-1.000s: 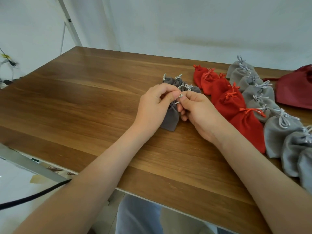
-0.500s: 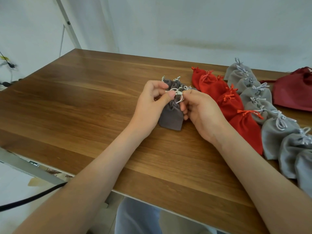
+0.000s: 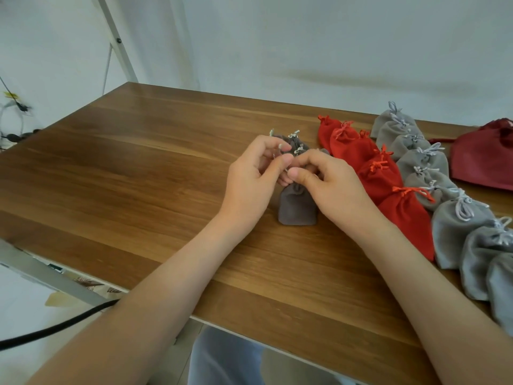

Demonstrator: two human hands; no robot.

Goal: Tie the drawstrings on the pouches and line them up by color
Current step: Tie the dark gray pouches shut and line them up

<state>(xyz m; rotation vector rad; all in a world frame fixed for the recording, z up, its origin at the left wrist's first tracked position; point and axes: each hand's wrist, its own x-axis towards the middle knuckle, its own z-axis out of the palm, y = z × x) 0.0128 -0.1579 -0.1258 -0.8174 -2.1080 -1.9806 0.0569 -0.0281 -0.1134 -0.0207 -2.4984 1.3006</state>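
Note:
A small dark grey pouch (image 3: pixel 297 208) lies on the wooden table (image 3: pixel 144 173) between my hands. My left hand (image 3: pixel 249 184) pinches its pale drawstring above the pouch's neck, and my right hand (image 3: pixel 330 184) pinches the same drawstring from the other side. Fingers hide the knot. Behind my hands sit more dark grey pouches (image 3: pixel 294 141) with pale cord ends. To the right runs a row of red pouches (image 3: pixel 380 176), then a row of light grey pouches (image 3: pixel 455 223), both with tied cords.
A larger dark red bag (image 3: pixel 485 159) lies at the table's far right. A metal frame leg (image 3: pixel 119 40) rises at the back left. A black cable (image 3: pixel 55 329) hangs below the table's near edge. A white wall stands behind.
The pouch has slid nearer to me and now lies below my fingers. Both hands have lifted the drawstring up and keep working it.

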